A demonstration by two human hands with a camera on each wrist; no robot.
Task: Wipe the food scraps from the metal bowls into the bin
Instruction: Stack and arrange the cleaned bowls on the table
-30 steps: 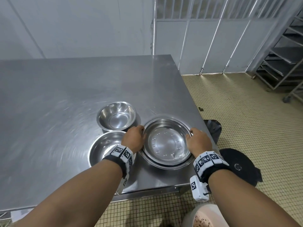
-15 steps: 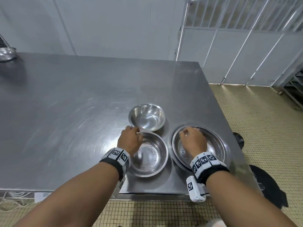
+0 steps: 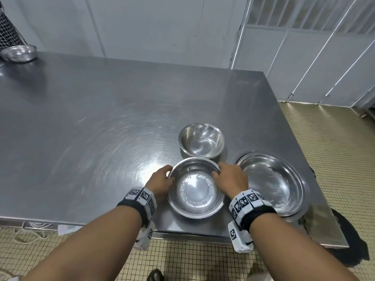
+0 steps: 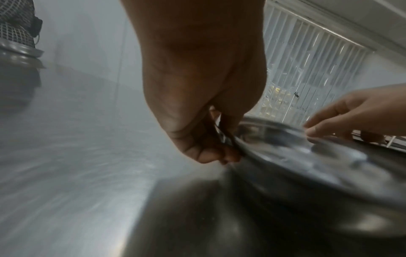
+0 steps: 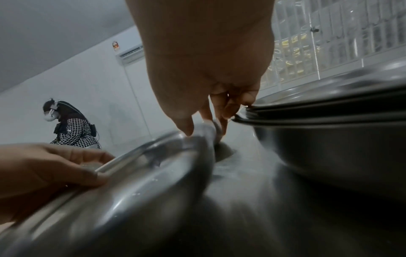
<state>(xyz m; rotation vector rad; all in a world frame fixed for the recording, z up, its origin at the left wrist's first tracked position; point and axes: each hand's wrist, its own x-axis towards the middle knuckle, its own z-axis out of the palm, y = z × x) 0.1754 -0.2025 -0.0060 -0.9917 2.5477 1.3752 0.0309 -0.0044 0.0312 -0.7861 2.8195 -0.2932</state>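
Both hands (image 3: 162, 182) grip bowl (image 3: 195, 191) (apparently lifted)

Even, diffuse light; glare blooms on the steel desk (image 3: 121, 118). Wrist views are dimmer, motion-blurred and warped at the edges.

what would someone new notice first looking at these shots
Both hands meet on the near metal bowl at the front of the steel table: the left hand grips its left rim, the right hand its right rim. A smaller bowl sits just behind it and a wide shallow bowl to its right by the table's edge. Far back left stands another bowl.
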